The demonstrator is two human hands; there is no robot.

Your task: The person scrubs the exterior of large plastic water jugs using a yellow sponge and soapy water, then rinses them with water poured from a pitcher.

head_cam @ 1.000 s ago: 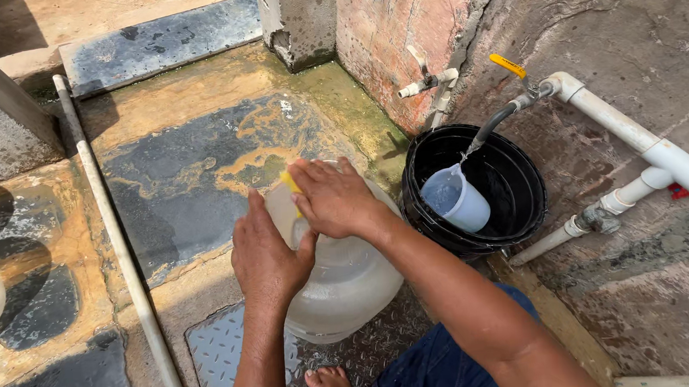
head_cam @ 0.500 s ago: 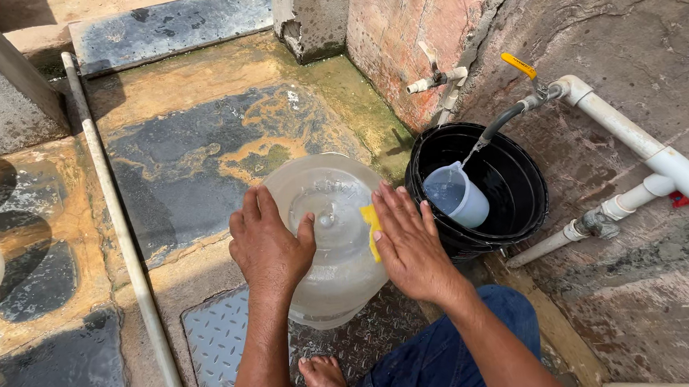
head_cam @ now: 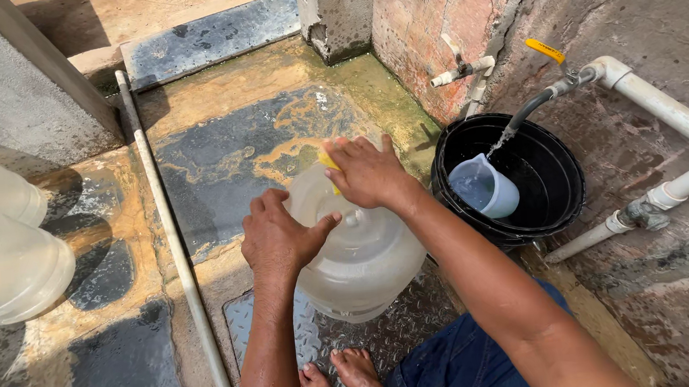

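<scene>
Clear water jug (head_cam: 361, 257) (upright, wet), yellow sponge (head_cam: 329, 162)

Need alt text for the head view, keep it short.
A person's two bare hands work on a large clear water jug standing on wet ground: the left hand steadies its side while the right hand presses a yellow sponge against its top. To the right, a tap runs water into a pale jug inside a black bucket.

Wet stained concrete floor (head_cam: 220, 146), brick wall (head_cam: 421, 18), white pipes (head_cam: 670, 114), strong sunlight.
</scene>
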